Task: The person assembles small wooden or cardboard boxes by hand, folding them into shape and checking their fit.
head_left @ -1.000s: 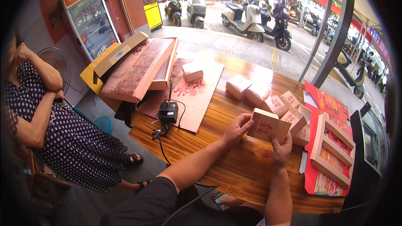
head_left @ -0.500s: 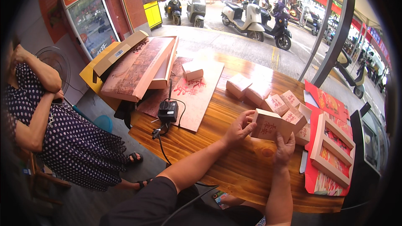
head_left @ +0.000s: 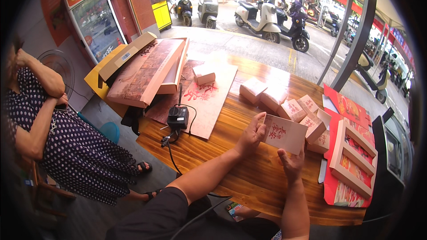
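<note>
A small pinkish cardboard box (head_left: pixel 284 134) with red lettering is held up over the wooden table, its printed face toward me. My left hand (head_left: pixel 251 137) grips its left edge, thumb and fingers closed there. My right hand (head_left: pixel 292 163) supports the lower right corner; its thumb stands off the near face, and the other fingers are partly hidden behind the box. Just beyond it, several similar small boxes (head_left: pixel 313 126) are clustered, and one more box (head_left: pixel 204 75) rests on a flat printed pink board (head_left: pixel 213 102) to the left.
A cardboard frame insert (head_left: pixel 353 158) lies on red printed packaging (head_left: pixel 331 182) at the right. Large open boxes (head_left: pixel 144 73) are stacked at the left, near a black device with cables (head_left: pixel 178 118). A person in a dotted dress (head_left: pixel 75 138) stands left; scooters (head_left: pixel 258 20) are parked outside.
The small box has been tipped so its lettered face turns more toward me. My right thumb has come away from its face, and the right hand is slightly lower.
</note>
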`<state>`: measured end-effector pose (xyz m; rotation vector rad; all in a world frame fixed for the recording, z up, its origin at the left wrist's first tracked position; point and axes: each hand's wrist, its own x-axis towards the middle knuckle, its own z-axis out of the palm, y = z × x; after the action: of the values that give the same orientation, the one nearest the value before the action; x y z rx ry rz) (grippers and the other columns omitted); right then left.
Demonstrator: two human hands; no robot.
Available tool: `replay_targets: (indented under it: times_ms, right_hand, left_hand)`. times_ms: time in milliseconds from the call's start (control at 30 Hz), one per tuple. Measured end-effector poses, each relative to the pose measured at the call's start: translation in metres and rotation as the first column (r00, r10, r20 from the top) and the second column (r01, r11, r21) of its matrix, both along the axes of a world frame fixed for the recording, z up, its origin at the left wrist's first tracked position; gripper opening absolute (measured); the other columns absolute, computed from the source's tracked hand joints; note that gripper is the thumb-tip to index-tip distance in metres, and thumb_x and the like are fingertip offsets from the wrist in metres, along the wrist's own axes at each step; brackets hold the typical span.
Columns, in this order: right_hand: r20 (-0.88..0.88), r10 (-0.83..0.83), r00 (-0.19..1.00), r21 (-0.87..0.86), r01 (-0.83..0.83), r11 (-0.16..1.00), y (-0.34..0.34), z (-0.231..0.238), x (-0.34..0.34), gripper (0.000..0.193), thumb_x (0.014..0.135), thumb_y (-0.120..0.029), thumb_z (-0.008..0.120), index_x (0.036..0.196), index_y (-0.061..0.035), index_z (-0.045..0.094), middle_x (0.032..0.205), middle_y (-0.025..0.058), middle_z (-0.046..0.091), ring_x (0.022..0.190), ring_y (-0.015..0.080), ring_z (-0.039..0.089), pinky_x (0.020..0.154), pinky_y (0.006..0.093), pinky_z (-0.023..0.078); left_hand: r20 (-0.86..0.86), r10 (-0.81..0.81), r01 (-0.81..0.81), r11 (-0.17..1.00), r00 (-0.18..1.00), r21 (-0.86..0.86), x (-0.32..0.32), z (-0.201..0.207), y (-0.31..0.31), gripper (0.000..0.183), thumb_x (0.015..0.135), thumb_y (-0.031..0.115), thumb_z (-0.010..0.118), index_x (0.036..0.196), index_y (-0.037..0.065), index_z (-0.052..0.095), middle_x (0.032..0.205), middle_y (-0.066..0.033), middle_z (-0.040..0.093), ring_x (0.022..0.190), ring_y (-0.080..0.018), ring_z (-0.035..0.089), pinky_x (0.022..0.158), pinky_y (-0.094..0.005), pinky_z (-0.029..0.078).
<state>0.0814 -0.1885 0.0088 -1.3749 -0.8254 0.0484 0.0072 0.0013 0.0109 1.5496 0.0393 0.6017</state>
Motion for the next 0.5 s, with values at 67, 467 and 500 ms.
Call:
replay_targets:
  times_ms: [67,467,500]
  right_hand:
    - [-0.204,0.057,0.977,0.035,-0.051,0.998,-0.001,-0.010,0.000,0.044,0.090,-0.013,0.072,0.128,-0.0004,0.053,0.121,0.0064,0.058,0.109,0.0144,0.055,0.094,0.0291,0.044]
    - [-0.284,0.036,0.958,0.183,0.017,0.983,0.003,0.009,0.000,0.023,0.098,-0.017,0.062,0.116,-0.0038,0.057,0.101,0.0054,0.066,0.088,0.0122,0.063,0.078,0.0268,0.051]
    - [-0.337,0.042,0.941,0.218,0.034,0.975,0.003,0.011,0.000,0.024,0.098,-0.018,0.062,0.116,-0.0044,0.057,0.101,0.0053,0.066,0.088,0.0124,0.063,0.078,0.0271,0.051]
  left_hand:
    - [0.071,-0.030,0.033,0.998,0.997,-0.046,0.003,-0.002,-0.004,0.049,0.105,0.019,0.044,0.149,0.005,0.028,0.092,-0.0042,0.063,0.081,-0.0068,0.055,0.073,-0.0231,0.047]
    - [0.142,-0.090,0.138,0.919,0.986,-0.369,0.002,0.009,-0.012,0.043,0.103,0.017,0.038,0.145,0.006,0.036,0.102,-0.0035,0.058,0.083,-0.0073,0.053,0.071,-0.0233,0.047]
    - [0.137,-0.096,0.139,0.924,0.986,-0.357,0.003,0.003,-0.009,0.044,0.102,0.016,0.037,0.145,0.006,0.036,0.104,-0.0042,0.058,0.084,-0.0081,0.054,0.072,-0.0236,0.048]
